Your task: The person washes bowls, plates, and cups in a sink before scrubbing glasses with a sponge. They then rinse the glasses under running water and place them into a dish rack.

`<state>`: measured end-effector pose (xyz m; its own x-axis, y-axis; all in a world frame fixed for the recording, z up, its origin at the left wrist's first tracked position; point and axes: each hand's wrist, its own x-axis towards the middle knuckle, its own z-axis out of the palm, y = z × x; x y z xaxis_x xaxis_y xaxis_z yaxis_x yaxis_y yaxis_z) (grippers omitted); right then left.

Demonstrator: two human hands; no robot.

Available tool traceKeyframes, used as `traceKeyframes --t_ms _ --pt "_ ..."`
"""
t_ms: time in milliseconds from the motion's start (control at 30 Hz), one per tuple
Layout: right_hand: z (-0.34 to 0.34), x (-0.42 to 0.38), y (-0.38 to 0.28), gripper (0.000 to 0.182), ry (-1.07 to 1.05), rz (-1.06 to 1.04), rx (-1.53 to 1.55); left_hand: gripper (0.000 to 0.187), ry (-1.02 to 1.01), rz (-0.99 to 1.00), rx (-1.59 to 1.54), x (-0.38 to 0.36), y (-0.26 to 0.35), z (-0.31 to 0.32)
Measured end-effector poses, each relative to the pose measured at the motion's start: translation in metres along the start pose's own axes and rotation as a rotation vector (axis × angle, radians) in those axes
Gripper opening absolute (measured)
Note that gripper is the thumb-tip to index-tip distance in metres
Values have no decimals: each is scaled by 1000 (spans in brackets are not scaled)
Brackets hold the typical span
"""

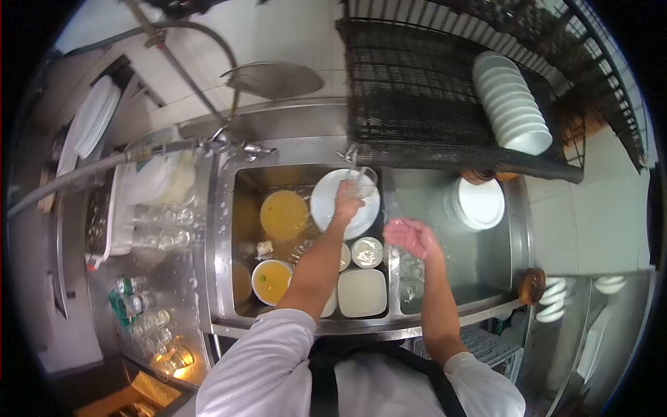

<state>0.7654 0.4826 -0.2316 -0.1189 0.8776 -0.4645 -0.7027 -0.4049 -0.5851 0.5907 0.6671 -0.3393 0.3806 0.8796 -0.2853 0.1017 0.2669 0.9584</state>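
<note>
My left hand [347, 202] reaches into the left sink basin and grips a clear glass [363, 182] at the back, just below the tap. The glass is held over a white plate [325, 203] that leans in the basin. My right hand [415, 238] hovers over the divider between the two basins with its fingers loosely apart and nothing visible in it. It is slightly blurred. Clear glassware [410, 270] lies just below it in the right basin.
The left basin [224, 229] holds murky water, two bowls of yellow liquid [283, 215] [271, 281], a small round bowl [367, 252] and a square white dish [361, 292]. Stacked plates [481, 203] sit at right, stacked bowls [513, 104] on a black rack, glasses [164, 227] at left.
</note>
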Motion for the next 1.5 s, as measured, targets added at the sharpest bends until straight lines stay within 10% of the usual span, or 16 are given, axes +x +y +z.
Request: traceKeyframes --t_ms 133,200,500,667,733,1000,1100,1500 --pt "97 24 -40 37 42 -293 -614 80 98 215 234 5 -35 10" --pt "110 32 -42 37 95 -338 -685 82 -130 -143 191 -14 13 -3" --pt "138 3 37 47 367 -239 -678 40 -531 -537 -876 -148 20 -118" --pt "240 33 115 40 -105 30 -753 57 -514 -380 -912 -260 48 -214" --pt "275 60 146 28 -269 174 -761 57 -243 -288 -863 -285 37 -258" --pt "504 124 281 19 -703 -660 -1450 40 1096 296 231 -405 71 -482" --pt "560 182 354 13 -783 -837 -1497 50 1414 77 647 -458 94 -580" --pt "709 250 464 52 -540 -910 -1927 30 1194 -300 699 -458 59 -698"
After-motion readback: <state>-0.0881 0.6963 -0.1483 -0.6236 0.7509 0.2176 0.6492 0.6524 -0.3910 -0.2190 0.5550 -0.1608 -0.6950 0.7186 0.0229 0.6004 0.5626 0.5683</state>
